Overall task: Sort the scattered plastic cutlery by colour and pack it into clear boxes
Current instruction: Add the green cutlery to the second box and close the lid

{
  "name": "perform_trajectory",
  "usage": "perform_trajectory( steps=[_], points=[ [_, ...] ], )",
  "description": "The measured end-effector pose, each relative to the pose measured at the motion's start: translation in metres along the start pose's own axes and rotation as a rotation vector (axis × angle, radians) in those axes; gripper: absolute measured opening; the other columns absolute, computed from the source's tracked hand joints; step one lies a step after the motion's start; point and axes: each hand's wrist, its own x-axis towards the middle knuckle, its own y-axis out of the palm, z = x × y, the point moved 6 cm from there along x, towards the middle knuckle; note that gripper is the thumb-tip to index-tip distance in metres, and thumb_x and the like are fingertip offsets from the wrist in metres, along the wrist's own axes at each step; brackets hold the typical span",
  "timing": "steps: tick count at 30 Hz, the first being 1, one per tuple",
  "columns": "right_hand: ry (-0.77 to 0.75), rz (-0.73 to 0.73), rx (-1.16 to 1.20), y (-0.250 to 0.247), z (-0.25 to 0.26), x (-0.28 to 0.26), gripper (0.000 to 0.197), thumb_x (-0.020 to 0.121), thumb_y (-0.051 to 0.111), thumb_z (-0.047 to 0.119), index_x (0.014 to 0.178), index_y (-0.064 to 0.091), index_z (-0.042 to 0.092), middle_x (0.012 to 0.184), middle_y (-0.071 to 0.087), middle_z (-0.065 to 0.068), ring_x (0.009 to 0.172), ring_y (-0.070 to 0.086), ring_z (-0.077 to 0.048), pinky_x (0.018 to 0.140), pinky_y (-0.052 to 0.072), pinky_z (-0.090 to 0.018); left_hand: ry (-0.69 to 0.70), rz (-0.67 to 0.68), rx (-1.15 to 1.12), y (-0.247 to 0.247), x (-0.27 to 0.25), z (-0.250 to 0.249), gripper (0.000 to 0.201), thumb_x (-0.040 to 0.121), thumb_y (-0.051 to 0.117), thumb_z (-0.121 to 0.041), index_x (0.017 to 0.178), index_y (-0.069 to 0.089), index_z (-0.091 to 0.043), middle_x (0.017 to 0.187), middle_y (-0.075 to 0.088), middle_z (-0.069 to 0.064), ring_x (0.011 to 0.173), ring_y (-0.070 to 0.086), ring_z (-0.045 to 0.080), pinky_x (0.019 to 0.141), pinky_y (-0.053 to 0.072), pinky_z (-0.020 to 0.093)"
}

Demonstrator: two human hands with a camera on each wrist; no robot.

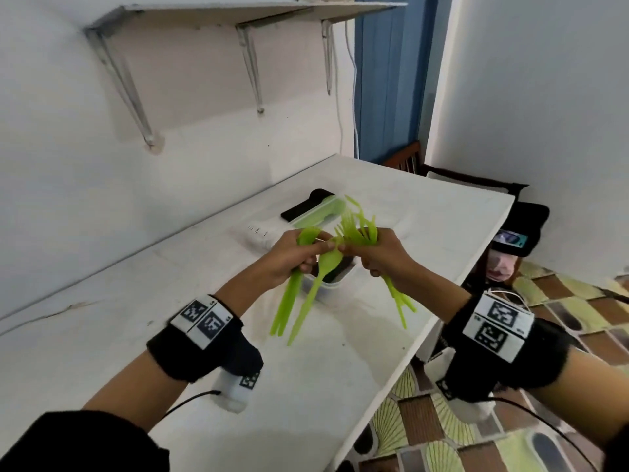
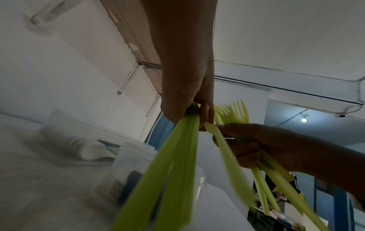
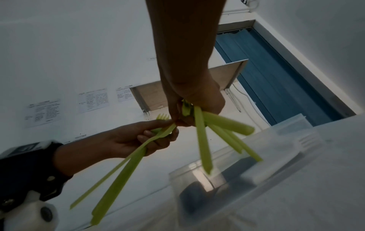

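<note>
Both hands hover above the white table (image 1: 170,318), each holding lime green plastic cutlery. My left hand (image 1: 316,248) grips a few green spoons (image 1: 289,301), handles hanging down; the left wrist view shows these handles (image 2: 173,171) fanning out below the left hand (image 2: 187,112). My right hand (image 1: 347,248) grips a bunch of green forks (image 1: 357,229), tines up, with handles (image 3: 217,125) splayed below the right hand (image 3: 193,107). The fingertips of both hands meet at one green spoon (image 1: 326,264). Under the hands stands a clear box (image 1: 335,284) with black pieces inside.
Behind the hands lie another clear box (image 1: 323,209) showing green, black cutlery (image 1: 303,206) beside it, and a white stack (image 1: 262,233). The table's right edge (image 1: 442,318) drops to a patterned floor. A shelf (image 1: 238,15) hangs on the wall above.
</note>
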Motion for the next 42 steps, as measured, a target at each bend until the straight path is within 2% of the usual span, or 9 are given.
perform_trajectory(
  steps=[6, 11, 16, 21, 24, 27, 30, 37, 42],
  points=[
    [-0.009, 0.145, -0.004, -0.019, 0.017, 0.06, 0.007, 0.081, 0.068, 0.009, 0.083, 0.063, 0.004, 0.065, 0.05, -0.012, 0.04, 0.031, -0.008, 0.036, 0.025, -0.015, -0.044, -0.116, -0.09, -0.001, 0.066, -0.013, 0.012, 0.089, 0.058, -0.001, 0.081, 0.057, -0.01, 0.045, 0.046, -0.012, 0.037, 0.032, 0.0, 0.035, 0.024, 0.01],
    [-0.034, 0.208, -0.027, -0.021, 0.032, 0.113, 0.008, 0.081, 0.068, 0.006, 0.077, 0.062, 0.008, 0.067, 0.045, -0.01, 0.036, 0.03, -0.005, 0.034, 0.025, -0.016, -0.047, -0.195, -0.23, -0.012, 0.104, -0.025, 0.005, 0.09, 0.059, -0.014, 0.09, 0.06, -0.009, 0.06, 0.046, -0.005, 0.04, 0.029, 0.001, 0.036, 0.025, 0.011],
    [-0.064, 0.249, -0.102, -0.014, 0.036, 0.149, 0.029, 0.078, 0.067, 0.003, 0.057, 0.053, 0.018, 0.05, 0.036, 0.0, 0.045, 0.03, -0.012, 0.037, 0.025, -0.019, 0.04, -0.29, -0.063, -0.025, 0.129, -0.034, 0.009, 0.083, 0.068, -0.012, 0.086, 0.061, -0.008, 0.057, 0.047, -0.005, 0.041, 0.032, 0.003, 0.038, 0.027, 0.013],
    [-0.066, 0.328, -0.091, -0.001, 0.035, 0.175, 0.016, 0.079, 0.066, 0.007, 0.067, 0.057, 0.011, 0.052, 0.039, -0.001, 0.043, 0.033, -0.011, 0.035, 0.028, -0.018, 0.032, -0.462, -0.084, -0.042, 0.142, -0.026, 0.009, 0.082, 0.069, -0.014, 0.082, 0.063, -0.008, 0.048, 0.049, -0.008, 0.042, 0.036, 0.004, 0.04, 0.033, 0.015],
    [-0.072, 0.414, -0.082, 0.01, 0.033, 0.187, 0.01, 0.081, 0.067, 0.006, 0.077, 0.057, 0.005, 0.054, 0.039, -0.003, 0.037, 0.033, -0.007, 0.036, 0.029, -0.017, 0.015, -0.558, -0.136, -0.056, 0.144, -0.026, 0.008, 0.083, 0.068, -0.013, 0.081, 0.062, -0.01, 0.064, 0.05, 0.0, 0.047, 0.04, 0.005, 0.04, 0.034, 0.015],
    [-0.048, 0.535, -0.079, 0.023, 0.025, 0.195, 0.016, 0.083, 0.065, 0.005, 0.071, 0.054, 0.008, 0.05, 0.042, 0.002, 0.035, 0.031, -0.006, 0.037, 0.027, -0.018, 0.034, -0.677, -0.219, -0.079, 0.147, -0.029, 0.013, 0.089, 0.061, -0.015, 0.078, 0.056, -0.014, 0.078, 0.058, -0.001, 0.067, 0.05, 0.008, 0.041, 0.034, 0.015],
    [-0.045, 0.659, -0.106, 0.031, 0.022, 0.203, 0.024, 0.087, 0.062, 0.008, 0.065, 0.053, 0.01, 0.043, 0.039, 0.008, 0.036, 0.028, -0.006, 0.037, 0.025, -0.016, 0.068, -0.72, -0.323, -0.095, 0.15, -0.033, 0.011, 0.099, 0.044, -0.016, 0.09, 0.049, -0.012, 0.09, 0.069, -0.003, 0.075, 0.061, 0.007, 0.044, 0.039, 0.014],
    [-0.051, 0.847, -0.154, 0.044, 0.025, 0.216, 0.024, 0.093, 0.053, 0.011, 0.069, 0.05, 0.009, 0.056, 0.05, -0.003, 0.036, 0.034, -0.007, 0.036, 0.028, -0.017, 0.063, -0.87, -0.36, -0.102, 0.153, -0.025, 0.017, 0.1, 0.041, -0.018, 0.088, 0.053, -0.014, 0.073, 0.071, -0.008, 0.071, 0.064, 0.008, 0.045, 0.041, 0.014],
    [-0.116, 0.972, -0.209, 0.044, 0.031, 0.219, 0.016, 0.095, 0.047, 0.011, 0.082, 0.055, 0.006, 0.059, 0.05, -0.004, 0.033, 0.036, -0.003, 0.036, 0.031, -0.016, 0.092, -1.073, -0.521, -0.109, 0.147, -0.028, 0.022, 0.1, 0.041, -0.023, 0.082, 0.053, -0.016, 0.071, 0.064, -0.003, 0.062, 0.064, 0.01, 0.064, 0.049, 0.027]
  ],
)
